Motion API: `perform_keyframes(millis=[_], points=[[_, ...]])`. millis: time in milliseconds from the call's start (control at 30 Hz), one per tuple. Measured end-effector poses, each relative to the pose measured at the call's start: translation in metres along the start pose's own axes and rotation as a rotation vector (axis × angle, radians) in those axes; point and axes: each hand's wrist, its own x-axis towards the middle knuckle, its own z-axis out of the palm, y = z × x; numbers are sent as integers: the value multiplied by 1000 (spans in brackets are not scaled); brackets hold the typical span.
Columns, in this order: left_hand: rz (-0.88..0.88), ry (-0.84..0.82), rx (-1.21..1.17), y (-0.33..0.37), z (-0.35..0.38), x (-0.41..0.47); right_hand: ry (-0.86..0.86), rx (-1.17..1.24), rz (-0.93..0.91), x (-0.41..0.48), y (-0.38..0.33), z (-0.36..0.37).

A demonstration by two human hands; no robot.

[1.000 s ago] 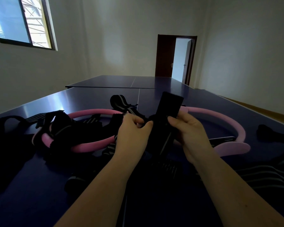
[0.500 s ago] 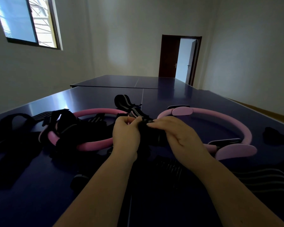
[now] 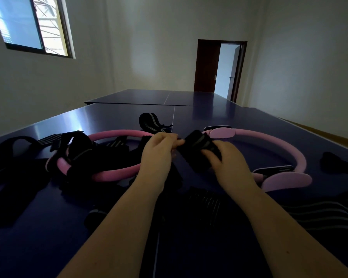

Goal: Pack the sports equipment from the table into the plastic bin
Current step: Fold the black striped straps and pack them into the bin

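Both my hands hold a black wrist wrap [image 3: 197, 147] with grey stripes above the middle of the dark blue table [image 3: 113, 119]. My left hand [image 3: 157, 155] pinches its left end. My right hand [image 3: 227, 163] curls round the rolled part. Two pink pilates rings lie on the table: one [image 3: 117, 135] to the left under black straps, one [image 3: 269, 141] to the right. Another rolled striped wrap [image 3: 151, 121] lies behind my hands. No plastic bin is in view.
Black straps and braces [image 3: 18, 157] are heaped at the left. Striped black bands [image 3: 319, 213] lie at the right, and a ribbed black piece [image 3: 205, 201] sits between my forearms. A black item [image 3: 338, 163] rests near the right edge. A second table [image 3: 149, 97] adjoins behind.
The wrap stood upright and flat a second ago. It has since been folded down and rolled into a bundle, and my right hand has moved to the right with it.
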Motion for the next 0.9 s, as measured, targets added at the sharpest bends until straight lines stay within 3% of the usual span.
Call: perform_keyframes(millis=[133, 233, 367, 467, 733, 900], points=[[50, 70, 34, -3, -4, 5, -6, 438, 403, 2, 9, 11], [56, 43, 62, -5, 0, 1, -101, 405, 531, -2, 10, 20], [72, -2, 65, -7, 2, -1, -320, -15, 377, -1, 15, 26], [63, -20, 63, -8, 4, 2, -280, -178, 236, 3, 17, 26], [43, -85, 6, -8, 9, -2, -192, -185, 92, 1, 9, 23], [32, -148, 5, 2, 29, -20, -138, -184, 87, 3, -11, -20]])
